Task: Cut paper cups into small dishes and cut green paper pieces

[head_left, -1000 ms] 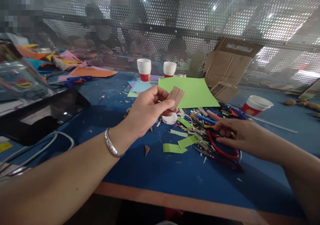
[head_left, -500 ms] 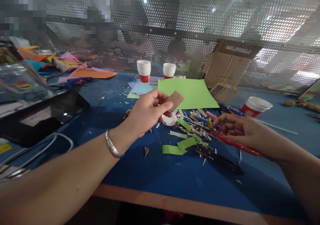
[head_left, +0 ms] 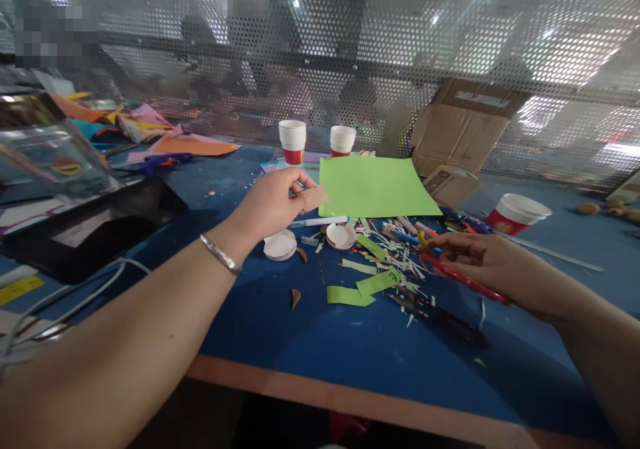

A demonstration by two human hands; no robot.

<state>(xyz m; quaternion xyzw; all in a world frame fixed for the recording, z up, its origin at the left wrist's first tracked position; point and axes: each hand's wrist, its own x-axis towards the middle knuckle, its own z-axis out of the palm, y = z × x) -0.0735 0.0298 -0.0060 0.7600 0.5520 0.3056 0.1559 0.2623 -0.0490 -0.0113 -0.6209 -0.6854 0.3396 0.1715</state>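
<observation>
My left hand (head_left: pixel 275 199) is closed on a small piece of cardboard (head_left: pixel 315 198), pinched between thumb and fingers. It is above the table, at the left edge of a green paper sheet (head_left: pixel 375 186). On the right, my right hand (head_left: pixel 473 259) is closed around a long, slim red tool (head_left: pixel 467 279) whose exact kind I cannot make out. A yellow piece (head_left: pixel 423 241) shows at its fingertips. Below this hand lie dark scissors (head_left: pixel 445 316). Cut green paper strips (head_left: pixel 377 281) and many thin paper scraps (head_left: pixel 400 256) lie between the hands.
Two stacks of paper cups (head_left: pixel 293 144) stand behind the green sheet. A single cup (head_left: pixel 517 212) leans at right, near a folded cardboard box (head_left: pixel 457 129). Round white lids (head_left: pixel 280 246) and a white marker (head_left: pixel 320 222) lie centrally. A black tray-like object (head_left: pixel 140 222) is at left.
My left hand has moved left with the cardboard, which is now turned. The white marker and a second round lid have come into sight. My right hand keeps the red tool, shifted slightly.
</observation>
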